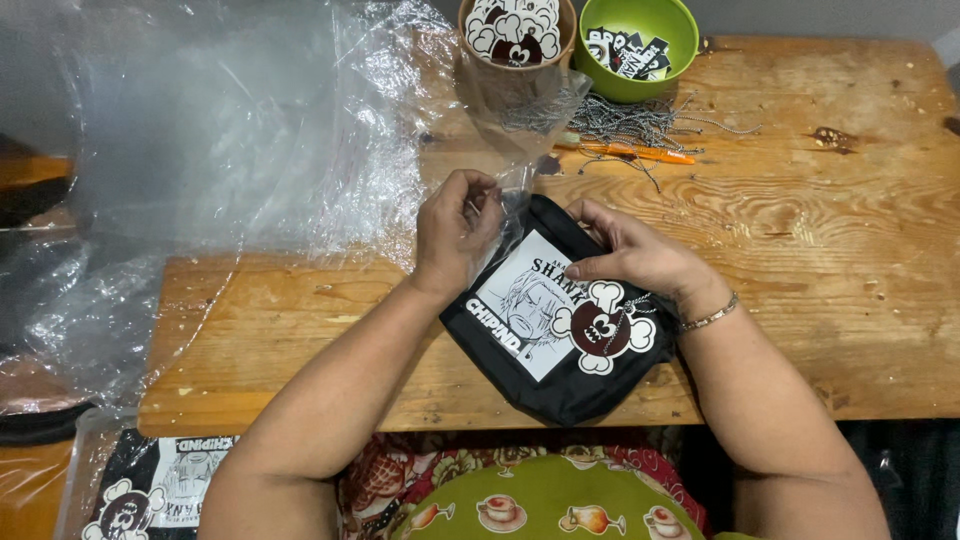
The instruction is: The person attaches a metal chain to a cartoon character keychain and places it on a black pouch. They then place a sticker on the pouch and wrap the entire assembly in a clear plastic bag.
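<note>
We see the folded black garment (560, 330) lying at the near edge of the tabletop (820, 260), at six o'clock from the green bowl (636, 45). Our left hand (455, 232) pinches the clear plastic bag (515, 195) mouth; our right hand (630, 255) presses flat, fingers together, on the cloth. The thin film could tear or the round tag (602, 328) could snag, we judge.
</note>
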